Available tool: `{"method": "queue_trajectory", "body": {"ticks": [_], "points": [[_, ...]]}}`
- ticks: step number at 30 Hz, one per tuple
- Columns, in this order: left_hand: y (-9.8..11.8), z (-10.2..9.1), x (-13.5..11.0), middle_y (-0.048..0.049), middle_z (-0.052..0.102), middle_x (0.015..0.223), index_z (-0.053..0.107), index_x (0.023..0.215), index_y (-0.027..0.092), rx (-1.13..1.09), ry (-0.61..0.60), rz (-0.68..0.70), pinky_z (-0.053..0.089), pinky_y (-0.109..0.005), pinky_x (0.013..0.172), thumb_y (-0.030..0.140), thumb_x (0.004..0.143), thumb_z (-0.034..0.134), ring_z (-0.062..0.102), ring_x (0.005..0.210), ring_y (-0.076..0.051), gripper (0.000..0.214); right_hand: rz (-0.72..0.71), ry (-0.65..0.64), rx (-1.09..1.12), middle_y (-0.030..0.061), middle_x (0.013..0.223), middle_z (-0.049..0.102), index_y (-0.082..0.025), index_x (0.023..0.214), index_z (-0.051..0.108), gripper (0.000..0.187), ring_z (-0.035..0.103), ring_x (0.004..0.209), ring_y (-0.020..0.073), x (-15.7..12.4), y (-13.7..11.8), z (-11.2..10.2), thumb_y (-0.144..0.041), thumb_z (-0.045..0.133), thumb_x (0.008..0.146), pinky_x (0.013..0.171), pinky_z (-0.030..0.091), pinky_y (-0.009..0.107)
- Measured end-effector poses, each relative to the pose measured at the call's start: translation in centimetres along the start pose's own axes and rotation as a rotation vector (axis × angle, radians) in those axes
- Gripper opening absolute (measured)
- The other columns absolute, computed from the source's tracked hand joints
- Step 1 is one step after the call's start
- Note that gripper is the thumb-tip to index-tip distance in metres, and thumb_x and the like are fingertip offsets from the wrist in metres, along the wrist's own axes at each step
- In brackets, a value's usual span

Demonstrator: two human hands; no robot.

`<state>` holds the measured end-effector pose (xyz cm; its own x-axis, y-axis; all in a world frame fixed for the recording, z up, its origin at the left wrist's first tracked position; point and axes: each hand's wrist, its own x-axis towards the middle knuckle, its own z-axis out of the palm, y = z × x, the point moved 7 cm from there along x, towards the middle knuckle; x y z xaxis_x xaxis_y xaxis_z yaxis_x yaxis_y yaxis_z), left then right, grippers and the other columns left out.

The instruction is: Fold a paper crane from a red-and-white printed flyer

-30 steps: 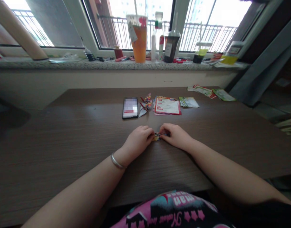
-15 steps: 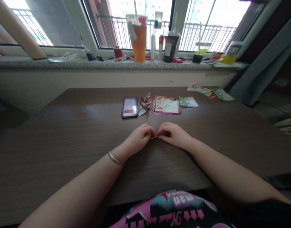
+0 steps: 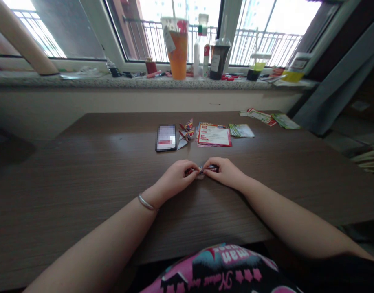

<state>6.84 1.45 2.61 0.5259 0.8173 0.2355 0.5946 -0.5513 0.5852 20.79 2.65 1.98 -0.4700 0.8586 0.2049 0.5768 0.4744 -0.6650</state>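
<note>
Both of my hands meet at the middle of the dark wooden table (image 3: pixel 83 171). Between them is a small folded piece of printed paper (image 3: pixel 201 172), red, white and blue. My left hand (image 3: pixel 174 179), with a silver bangle on its wrist, pinches the paper's left end. My right hand (image 3: pixel 225 173) pinches its right end. The fingers of both hands are closed on it, and most of the paper is hidden under them. Just beyond lie two folded paper figures (image 3: pixel 187 132) of the same printed paper.
A phone (image 3: pixel 166 137) lies flat beside the figures, with a stack of red leaflets (image 3: pixel 214 135) and more leaflets (image 3: pixel 242 130) to its right. The stone windowsill (image 3: pixel 113 82) holds an orange drink cup (image 3: pixel 177 47), bottles, a dark cup (image 3: pixel 219 59) and small clutter.
The paper between my fingers has opened out a little, with more of its red print showing. Both hands have shifted slightly away from me.
</note>
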Motion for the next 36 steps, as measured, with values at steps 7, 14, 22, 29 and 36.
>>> {"method": "queue_trajectory", "body": {"ticks": [7, 14, 22, 29, 36], "points": [[0.3, 0.0, -0.2, -0.003, 0.069, 0.086, 0.067, 0.088, 0.019, 0.135, 0.028, 0.045, 0.043, -0.032, 0.079, 0.023, 0.087, 0.055, 0.058, 0.085, -0.019, 0.013, -0.217, 0.094, -0.177, 0.0063, 0.1, 0.068, -0.018, 0.078, 0.065, 0.002, 0.058, 0.095, 0.0187, 0.1, -1.1, -0.1, -0.016, 0.066, 0.077, 0.088, 0.042, 0.034], [0.5, 0.3, -0.3, -0.0046, 0.069, 0.099, 0.07, 0.092, 0.02, 0.231, 0.037, 0.124, 0.046, -0.034, 0.088, 0.02, 0.086, 0.056, 0.06, 0.094, -0.019, 0.014, -0.272, 0.077, -0.438, 0.0061, 0.093, 0.064, -0.019, 0.077, 0.066, 0.006, 0.052, 0.087, 0.0192, -0.3, -2.4, 0.2, -0.02, 0.061, 0.081, 0.081, 0.04, 0.031], [1.5, 0.1, -0.4, -0.0053, 0.068, 0.091, 0.067, 0.088, 0.018, 0.351, 0.018, 0.126, 0.047, -0.034, 0.082, 0.022, 0.09, 0.051, 0.059, 0.086, -0.02, 0.016, -0.242, 0.019, -0.509, 0.0046, 0.084, 0.063, -0.019, 0.081, 0.065, 0.008, 0.052, 0.082, 0.0179, -0.4, -2.6, 0.6, -0.021, 0.058, 0.084, 0.073, 0.038, 0.028], [0.9, 0.4, -0.3, -0.0055, 0.067, 0.088, 0.066, 0.087, 0.017, 0.297, 0.02, 0.076, 0.045, -0.033, 0.081, 0.021, 0.09, 0.051, 0.057, 0.085, -0.02, 0.016, -0.242, -0.02, -0.484, 0.0051, 0.089, 0.065, -0.019, 0.091, 0.065, 0.012, 0.055, 0.085, 0.0186, -0.7, -3.1, 0.7, -0.022, 0.056, 0.085, 0.075, 0.039, 0.029], [0.8, 0.3, -0.3, -0.0055, 0.067, 0.085, 0.066, 0.084, 0.017, 0.255, 0.009, 0.041, 0.043, -0.033, 0.08, 0.025, 0.09, 0.051, 0.057, 0.084, -0.02, 0.018, -0.238, -0.033, -0.467, 0.0055, 0.089, 0.065, -0.019, 0.089, 0.065, 0.011, 0.056, 0.086, 0.0189, -0.7, -3.1, 0.6, -0.024, 0.056, 0.085, 0.076, 0.039, 0.029]]}}
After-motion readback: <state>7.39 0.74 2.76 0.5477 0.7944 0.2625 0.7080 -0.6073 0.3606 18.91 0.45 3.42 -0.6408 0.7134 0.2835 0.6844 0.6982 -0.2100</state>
